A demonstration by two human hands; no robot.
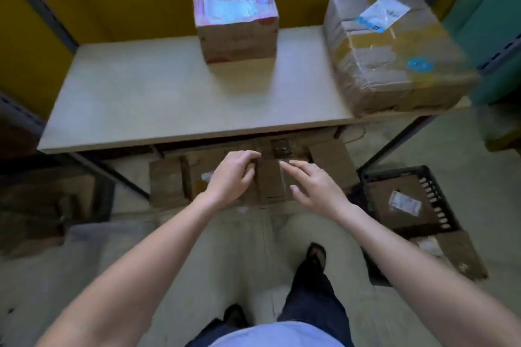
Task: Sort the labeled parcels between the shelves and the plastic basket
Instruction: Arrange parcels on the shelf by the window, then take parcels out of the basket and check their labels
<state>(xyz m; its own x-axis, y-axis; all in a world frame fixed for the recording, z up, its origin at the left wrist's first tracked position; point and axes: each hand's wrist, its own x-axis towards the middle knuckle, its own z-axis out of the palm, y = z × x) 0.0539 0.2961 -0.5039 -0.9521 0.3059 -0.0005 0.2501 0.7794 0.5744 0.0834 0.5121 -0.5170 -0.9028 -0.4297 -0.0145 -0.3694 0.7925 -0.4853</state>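
Two cardboard parcels stand on the beige shelf board (146, 98): a small labeled box (236, 25) at the back middle and a large tape-wrapped box (394, 51) at the right end. Below the board's front edge lie more brown parcels (270, 180) on a lower level. My left hand (232, 177) and my right hand (315, 186) hover just over them, fingers spread, holding nothing. A black plastic basket (439, 203) on the floor at the right holds a flat labeled parcel (403, 203).
Dark metal shelf posts (42, 8) frame the unit against a yellow wall. Dim boxes (50, 205) sit at the lower left. A loose piece of cardboard (462, 256) lies by the basket. My feet stand on the pale floor (225, 262).
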